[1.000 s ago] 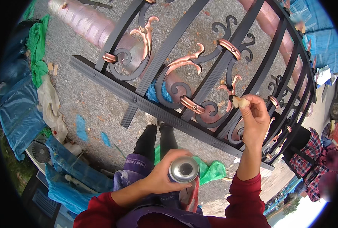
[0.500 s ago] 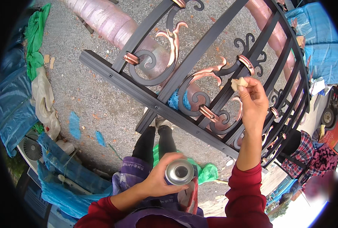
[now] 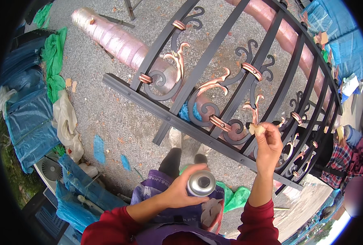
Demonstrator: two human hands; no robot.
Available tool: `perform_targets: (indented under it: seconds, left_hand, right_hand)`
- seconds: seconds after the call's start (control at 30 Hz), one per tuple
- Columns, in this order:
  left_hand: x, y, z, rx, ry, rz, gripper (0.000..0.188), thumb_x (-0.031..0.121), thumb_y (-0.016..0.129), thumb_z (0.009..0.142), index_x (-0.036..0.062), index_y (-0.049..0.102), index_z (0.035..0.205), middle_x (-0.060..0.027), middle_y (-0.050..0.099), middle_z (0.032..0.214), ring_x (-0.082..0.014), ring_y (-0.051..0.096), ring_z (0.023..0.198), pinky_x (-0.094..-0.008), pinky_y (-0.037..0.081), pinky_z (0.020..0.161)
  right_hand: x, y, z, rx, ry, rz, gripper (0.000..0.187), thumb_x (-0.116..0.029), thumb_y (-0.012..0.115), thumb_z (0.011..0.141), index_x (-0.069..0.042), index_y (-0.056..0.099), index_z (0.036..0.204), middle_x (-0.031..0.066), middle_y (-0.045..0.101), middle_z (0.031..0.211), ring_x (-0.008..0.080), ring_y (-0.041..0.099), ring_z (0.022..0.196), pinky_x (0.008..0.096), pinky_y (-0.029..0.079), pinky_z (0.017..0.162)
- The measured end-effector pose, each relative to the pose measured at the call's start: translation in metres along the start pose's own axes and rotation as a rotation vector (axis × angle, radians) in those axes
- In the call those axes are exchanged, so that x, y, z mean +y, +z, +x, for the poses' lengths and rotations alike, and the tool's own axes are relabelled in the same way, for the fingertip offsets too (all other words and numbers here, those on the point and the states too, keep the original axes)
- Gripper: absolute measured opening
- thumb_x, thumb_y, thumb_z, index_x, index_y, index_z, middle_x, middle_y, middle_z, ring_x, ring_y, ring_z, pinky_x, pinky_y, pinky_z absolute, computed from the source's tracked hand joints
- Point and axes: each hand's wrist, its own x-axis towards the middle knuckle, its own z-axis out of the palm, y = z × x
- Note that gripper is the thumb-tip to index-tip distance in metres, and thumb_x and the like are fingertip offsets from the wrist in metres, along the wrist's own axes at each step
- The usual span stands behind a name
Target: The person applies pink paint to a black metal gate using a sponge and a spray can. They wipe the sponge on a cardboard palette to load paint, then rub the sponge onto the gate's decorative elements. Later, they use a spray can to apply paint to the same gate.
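Note:
My left hand (image 3: pixel 176 190) is wrapped round a silvery metal can (image 3: pixel 201 183), held upright in front of my apron. Between the thumb and fingers of my right hand (image 3: pixel 268 149) is a small pale yellow piece of sponge (image 3: pixel 256 130). It sits at the lower end of a copper-coloured leaf ornament (image 3: pixel 253 110); whether the two touch I cannot tell. The ornament belongs to a black metal railing panel (image 3: pixel 165 116) with bars, scrolls and copper-coloured collars (image 3: pixel 251 70), lying across the view before me.
Long rolls in pinkish plastic wrap (image 3: pixel 116 38) lie under and beyond the panel on gravel (image 3: pixel 95 94). Blue sheeting (image 3: pixel 30 130), green cloth (image 3: pixel 55 61) and a fan unit (image 3: pixel 51 168) line the left. At the right a person in a plaid sleeve (image 3: pixel 337 163) is near the panel.
My right hand has moved down with the sponge, from beside an upper collar to a leaf ornament near the lower rail. My left hand keeps the can. The whole view has shifted slightly.

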Motion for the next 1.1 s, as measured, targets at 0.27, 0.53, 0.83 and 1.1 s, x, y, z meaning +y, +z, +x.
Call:
perform_targets:
  seconds: [0.27, 0.53, 0.83, 1.1]
  left_hand:
    - [-0.020, 0.001, -0.013, 0.096, 0.020, -0.095, 0.091, 0.006, 0.085, 0.069, 0.0086, 0.030, 0.142, -0.0137, 0.048, 0.130, -0.0226, 0.052, 0.120, -0.0364, 0.040, 0.101]
    - [-0.041, -0.036, -0.027, 0.265, 0.108, -0.122, 0.094, 0.002, 0.085, 0.066, 0.0121, 0.028, 0.140, -0.0181, 0.049, 0.126, -0.0259, 0.054, 0.114, -0.0393, 0.045, 0.094]
    - [-0.036, -0.056, -0.022, 0.285, 0.124, -0.186, 0.096, 0.002, 0.085, 0.065, 0.0118, 0.028, 0.141, -0.0189, 0.048, 0.126, -0.0251, 0.055, 0.114, -0.0384, 0.046, 0.093]
    - [-0.036, -0.060, -0.022, 0.295, 0.119, -0.229, 0.095, 0.003, 0.086, 0.065, 0.0118, 0.029, 0.141, -0.0194, 0.048, 0.127, -0.0253, 0.054, 0.115, -0.0382, 0.045, 0.094]
  right_hand:
    - [-0.023, 0.140, 0.127, -0.408, -0.304, -0.328, 0.016, 0.002, 0.059, 0.090, 0.000, 0.064, 0.105, -0.0001, 0.064, 0.095, 0.0063, 0.057, 0.083, 0.0206, 0.045, 0.075]
    - [-0.025, 0.197, 0.180, -0.618, -0.612, -0.659, 0.018, 0.005, 0.062, 0.079, -0.005, 0.066, 0.095, 0.0055, 0.063, 0.086, 0.0219, 0.053, 0.080, 0.0313, 0.046, 0.076]
    - [-0.030, 0.216, 0.193, -0.718, -0.696, -0.807, 0.020, 0.008, 0.061, 0.080, -0.003, 0.065, 0.096, 0.0041, 0.062, 0.088, 0.0171, 0.052, 0.079, 0.0277, 0.044, 0.073]
    - [-0.032, 0.216, 0.192, -0.785, -0.653, -0.875, 0.016, 0.005, 0.063, 0.079, -0.004, 0.065, 0.092, 0.0059, 0.063, 0.086, 0.0240, 0.054, 0.081, 0.0332, 0.045, 0.076]
